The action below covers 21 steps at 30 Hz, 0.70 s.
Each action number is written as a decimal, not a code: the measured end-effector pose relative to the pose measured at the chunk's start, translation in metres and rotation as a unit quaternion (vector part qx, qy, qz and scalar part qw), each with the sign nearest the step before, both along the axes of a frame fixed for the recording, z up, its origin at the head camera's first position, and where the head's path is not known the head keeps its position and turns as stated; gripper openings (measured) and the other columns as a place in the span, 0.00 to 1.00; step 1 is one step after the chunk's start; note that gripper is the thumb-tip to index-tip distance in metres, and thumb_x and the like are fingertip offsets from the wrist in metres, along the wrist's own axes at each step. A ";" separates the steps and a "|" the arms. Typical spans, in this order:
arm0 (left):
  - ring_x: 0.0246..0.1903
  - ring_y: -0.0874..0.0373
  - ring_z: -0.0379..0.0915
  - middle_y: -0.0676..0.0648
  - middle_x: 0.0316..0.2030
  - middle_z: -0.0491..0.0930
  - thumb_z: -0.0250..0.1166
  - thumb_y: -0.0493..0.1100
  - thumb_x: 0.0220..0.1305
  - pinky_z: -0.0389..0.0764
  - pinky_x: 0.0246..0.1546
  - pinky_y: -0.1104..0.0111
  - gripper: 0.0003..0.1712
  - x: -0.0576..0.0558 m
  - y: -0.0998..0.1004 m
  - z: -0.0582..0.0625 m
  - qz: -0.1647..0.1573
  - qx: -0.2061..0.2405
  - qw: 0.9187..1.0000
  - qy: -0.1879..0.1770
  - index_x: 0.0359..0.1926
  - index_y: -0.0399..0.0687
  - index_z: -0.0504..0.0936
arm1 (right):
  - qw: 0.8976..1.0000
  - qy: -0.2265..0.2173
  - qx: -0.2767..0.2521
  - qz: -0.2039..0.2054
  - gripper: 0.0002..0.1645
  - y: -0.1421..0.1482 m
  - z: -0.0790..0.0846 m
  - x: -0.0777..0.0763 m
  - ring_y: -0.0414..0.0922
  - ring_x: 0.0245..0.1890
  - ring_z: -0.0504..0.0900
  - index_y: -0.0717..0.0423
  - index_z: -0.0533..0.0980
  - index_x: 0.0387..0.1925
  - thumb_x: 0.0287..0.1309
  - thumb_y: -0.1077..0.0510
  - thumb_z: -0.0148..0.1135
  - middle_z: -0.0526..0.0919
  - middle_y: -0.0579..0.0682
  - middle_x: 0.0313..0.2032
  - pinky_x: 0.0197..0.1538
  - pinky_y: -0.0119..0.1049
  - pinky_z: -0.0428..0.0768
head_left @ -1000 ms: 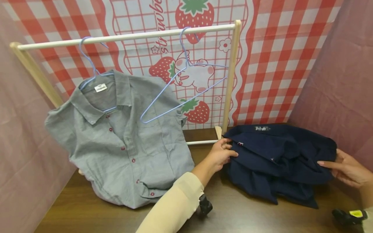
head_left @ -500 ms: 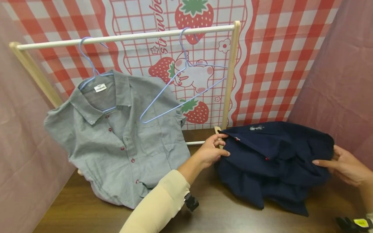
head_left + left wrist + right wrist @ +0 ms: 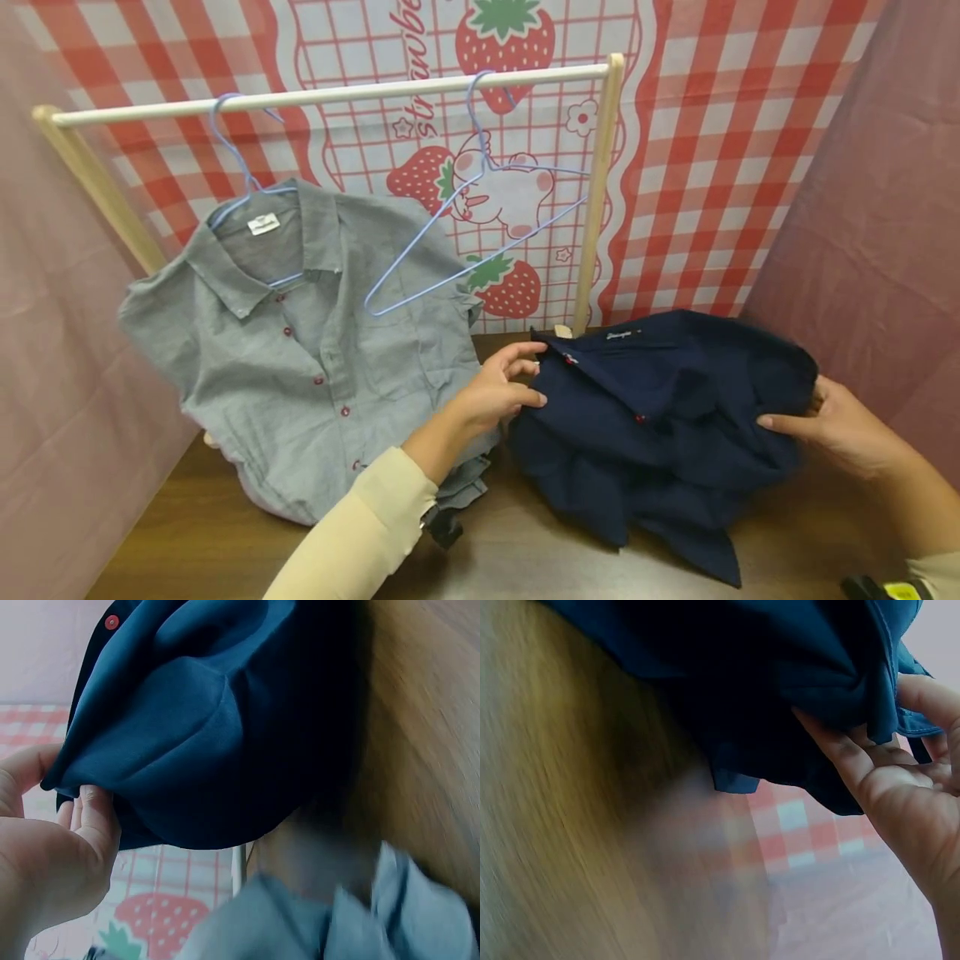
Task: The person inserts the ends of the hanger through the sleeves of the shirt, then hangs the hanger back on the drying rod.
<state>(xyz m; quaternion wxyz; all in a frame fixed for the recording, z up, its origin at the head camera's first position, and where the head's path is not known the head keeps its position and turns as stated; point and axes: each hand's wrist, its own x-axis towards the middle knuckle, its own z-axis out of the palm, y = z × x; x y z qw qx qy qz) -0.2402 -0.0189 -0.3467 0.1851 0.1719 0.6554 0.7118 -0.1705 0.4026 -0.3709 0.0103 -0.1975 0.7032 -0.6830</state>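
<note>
A navy shirt (image 3: 660, 425) with red buttons is held up between both hands, its lower part hanging in folds over the table. My left hand (image 3: 495, 387) pinches its left edge near the collar. On the other side my right hand (image 3: 847, 425) grips the shirt's right edge, thumb in front and fingers partly hidden behind the cloth. In the left wrist view, the left hand (image 3: 64, 832) has the fabric between thumb and fingers. The right wrist view shows the right hand (image 3: 907, 772) holding bunched cloth. A bare blue hanger (image 3: 416, 242) hangs up and left of the shirt.
A clothes rack (image 3: 337, 93) with a white bar and wooden posts stands at the back. A grey shirt (image 3: 300, 358) hangs on another blue hanger (image 3: 232, 150) at the left. Brown wooden table (image 3: 525, 550) lies beneath; a checked red-and-white cloth (image 3: 712, 167) covers the back.
Both hands have moved left together, carrying the navy shirt toward the rack's right post and the grey shirt. The hangers and the rack have stayed in place.
</note>
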 end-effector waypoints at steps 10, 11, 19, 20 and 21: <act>0.25 0.60 0.62 0.48 0.43 0.69 0.63 0.20 0.49 0.63 0.19 0.73 0.39 0.004 -0.050 0.000 0.011 -0.004 1.000 0.006 0.64 0.43 0.68 | 0.994 0.034 0.097 -0.026 0.36 -0.049 0.001 -0.015 0.34 0.45 0.81 0.42 0.72 0.56 0.54 0.79 0.59 0.82 0.37 0.48 0.43 0.29 0.80; 0.24 0.61 0.62 0.48 0.43 0.69 0.63 0.20 0.48 0.63 0.19 0.73 0.40 0.005 -0.054 -0.001 0.014 -0.003 1.000 0.005 0.64 0.43 0.68 | 0.994 0.038 0.102 -0.025 0.36 -0.053 0.001 -0.016 0.35 0.45 0.81 0.42 0.72 0.56 0.53 0.78 0.60 0.82 0.37 0.48 0.43 0.29 0.80; 0.20 0.63 0.64 0.48 0.43 0.70 0.62 0.19 0.50 0.65 0.18 0.74 0.41 0.014 -0.083 -0.004 0.039 0.007 0.999 0.001 0.66 0.44 0.66 | 0.992 0.052 0.112 -0.017 0.34 -0.081 0.005 -0.031 0.36 0.44 0.81 0.45 0.72 0.56 0.51 0.77 0.64 0.82 0.38 0.47 0.42 0.31 0.81; 0.20 0.63 0.64 0.48 0.43 0.70 0.62 0.19 0.50 0.64 0.18 0.74 0.42 0.015 -0.086 -0.005 0.040 0.007 0.999 0.002 0.66 0.44 0.65 | 0.992 0.053 0.114 -0.016 0.34 -0.084 0.005 -0.032 0.36 0.44 0.81 0.46 0.72 0.56 0.51 0.77 0.64 0.82 0.38 0.47 0.43 0.31 0.81; 0.20 0.63 0.64 0.48 0.43 0.70 0.62 0.19 0.50 0.63 0.17 0.75 0.42 0.016 -0.089 -0.005 0.042 0.006 0.999 0.004 0.66 0.43 0.65 | 0.992 0.054 0.114 -0.016 0.35 -0.087 0.005 -0.034 0.36 0.44 0.81 0.47 0.72 0.56 0.51 0.77 0.65 0.81 0.38 0.47 0.43 0.31 0.81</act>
